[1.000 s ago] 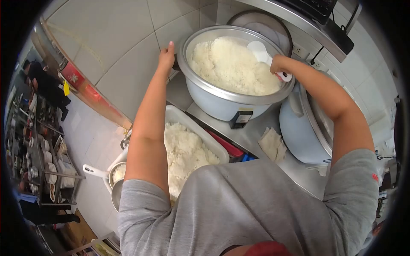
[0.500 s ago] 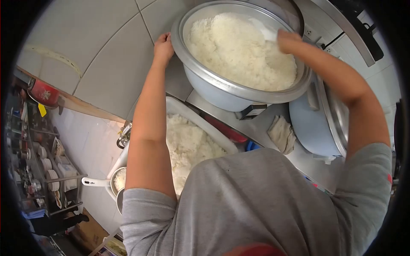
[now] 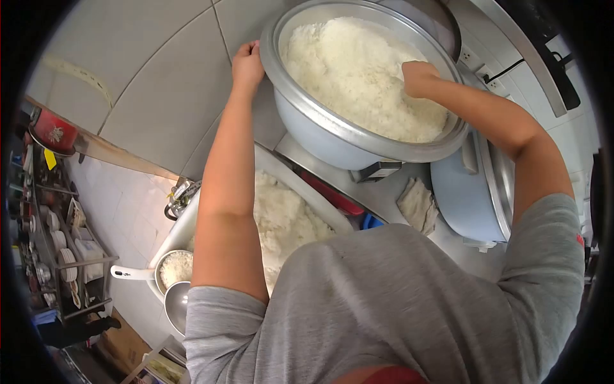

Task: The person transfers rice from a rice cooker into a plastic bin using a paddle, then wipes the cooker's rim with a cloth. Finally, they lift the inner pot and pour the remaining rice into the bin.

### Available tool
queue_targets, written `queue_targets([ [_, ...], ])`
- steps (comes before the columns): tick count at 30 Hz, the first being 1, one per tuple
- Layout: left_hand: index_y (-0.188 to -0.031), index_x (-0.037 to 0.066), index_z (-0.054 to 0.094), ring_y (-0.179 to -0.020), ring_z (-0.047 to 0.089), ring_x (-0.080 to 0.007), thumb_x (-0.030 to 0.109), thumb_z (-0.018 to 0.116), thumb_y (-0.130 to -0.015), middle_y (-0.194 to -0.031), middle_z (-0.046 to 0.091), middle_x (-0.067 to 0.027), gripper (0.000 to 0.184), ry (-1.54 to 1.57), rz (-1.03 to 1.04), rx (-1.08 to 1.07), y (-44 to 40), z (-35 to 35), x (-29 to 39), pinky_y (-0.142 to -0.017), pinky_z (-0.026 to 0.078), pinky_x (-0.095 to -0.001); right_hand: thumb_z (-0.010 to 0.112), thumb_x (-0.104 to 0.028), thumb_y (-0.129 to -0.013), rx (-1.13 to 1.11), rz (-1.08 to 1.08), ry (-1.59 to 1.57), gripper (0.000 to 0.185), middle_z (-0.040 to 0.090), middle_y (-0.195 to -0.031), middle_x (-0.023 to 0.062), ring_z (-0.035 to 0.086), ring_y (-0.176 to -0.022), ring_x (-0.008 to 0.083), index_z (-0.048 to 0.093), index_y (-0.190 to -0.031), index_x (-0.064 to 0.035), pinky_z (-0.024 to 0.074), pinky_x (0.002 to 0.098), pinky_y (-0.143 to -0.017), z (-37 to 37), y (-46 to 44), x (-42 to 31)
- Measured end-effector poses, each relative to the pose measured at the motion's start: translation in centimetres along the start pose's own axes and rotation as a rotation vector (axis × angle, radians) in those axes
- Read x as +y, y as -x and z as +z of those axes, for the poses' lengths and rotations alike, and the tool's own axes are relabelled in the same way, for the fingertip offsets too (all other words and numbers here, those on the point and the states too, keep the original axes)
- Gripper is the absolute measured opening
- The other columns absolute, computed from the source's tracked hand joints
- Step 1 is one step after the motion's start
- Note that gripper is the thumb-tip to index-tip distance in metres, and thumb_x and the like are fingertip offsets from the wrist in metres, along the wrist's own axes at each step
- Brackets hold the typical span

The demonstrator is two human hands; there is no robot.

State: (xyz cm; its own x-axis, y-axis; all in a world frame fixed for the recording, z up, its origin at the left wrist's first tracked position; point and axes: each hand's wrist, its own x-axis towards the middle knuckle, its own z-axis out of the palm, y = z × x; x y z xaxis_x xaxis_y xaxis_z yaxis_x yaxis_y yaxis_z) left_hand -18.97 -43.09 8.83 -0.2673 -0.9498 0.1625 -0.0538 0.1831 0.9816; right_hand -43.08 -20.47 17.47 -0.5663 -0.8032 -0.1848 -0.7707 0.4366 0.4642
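A big rice cooker [image 3: 320, 137] with a pale blue body and wide metal rim stands in front of me, its bowl heaped with cooked white rice [image 3: 358, 70]. My left hand [image 3: 247, 66] grips the cooker's left edge, its fingertips partly hidden by the rim. Over the right side of the rice, my right hand [image 3: 420, 79] is closed in a fist, low against the heap. The white paddle seen in it earlier is now hidden by the hand and rice. Below my left forearm sits a white tub [image 3: 307, 192] of more rice.
A second pale blue cooker [image 3: 464, 192] with a metal lid stands at the right, near a crumpled cloth [image 3: 419, 205]. A white-handled pan [image 3: 173, 269] with rice and a metal bowl [image 3: 176, 306] rest at the tub's left. Shelves [image 3: 70, 256] of dishes stand far left.
My right hand has moved down and slightly left, into the rice, and the white paddle has gone out of sight. My left hand stays on the cooker's edge. The view has shifted slightly.
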Motion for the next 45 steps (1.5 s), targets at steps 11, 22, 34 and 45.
queue_targets([
  [11,-0.107,0.003,0.060,-0.083,0.061,-0.0178,0.023,0.051,-0.089,-0.094,0.066,-0.0115,0.029,0.075,-0.008,-0.044,-1.9,0.0,-2.1,-0.073,0.046,-0.0283,0.054,-0.007,-0.064,-0.090,0.003,-0.385,0.033,0.062,-0.091,0.0246,0.062,-0.084,0.0347,0.062,-0.091,0.0076,0.0490,0.0390,-0.070,1.0,-0.4,-1.5],
  [22,-0.113,-0.002,0.056,-0.092,0.058,-0.0219,0.036,0.046,-0.091,-0.102,0.062,-0.0150,0.045,0.053,-0.063,-0.150,-1.3,-1.2,-0.5,-0.080,0.044,-0.0340,0.052,-0.004,-0.055,0.157,-0.175,-0.666,0.042,0.061,-0.090,0.0275,0.060,-0.084,0.0391,0.060,-0.094,0.0081,0.0478,0.0390,-0.073,-1.5,3.3,3.8],
  [34,-0.132,0.005,0.036,-0.126,0.025,-0.0281,0.056,0.037,-0.088,-0.135,0.035,-0.0153,0.067,-0.042,-0.301,-0.394,6.7,-24.3,-1.2,-0.102,0.018,-0.0445,0.054,-0.009,-0.060,0.102,-0.573,-0.793,0.042,0.062,-0.084,0.0168,0.058,-0.078,0.0267,0.057,-0.099,0.0063,0.0440,0.0323,-0.073,-10.2,18.5,0.5],
  [45,-0.112,0.001,0.053,-0.096,0.058,-0.0216,0.042,0.041,-0.092,-0.107,0.060,-0.0112,0.047,-0.103,-0.257,-0.053,20.0,-29.5,1.4,-0.083,0.041,-0.0337,0.059,-0.013,-0.069,-0.087,-0.803,-0.029,0.023,0.066,-0.093,0.0131,0.064,-0.086,0.0267,0.067,-0.089,-0.0033,0.0502,0.0370,-0.071,1.6,18.9,-28.9],
])
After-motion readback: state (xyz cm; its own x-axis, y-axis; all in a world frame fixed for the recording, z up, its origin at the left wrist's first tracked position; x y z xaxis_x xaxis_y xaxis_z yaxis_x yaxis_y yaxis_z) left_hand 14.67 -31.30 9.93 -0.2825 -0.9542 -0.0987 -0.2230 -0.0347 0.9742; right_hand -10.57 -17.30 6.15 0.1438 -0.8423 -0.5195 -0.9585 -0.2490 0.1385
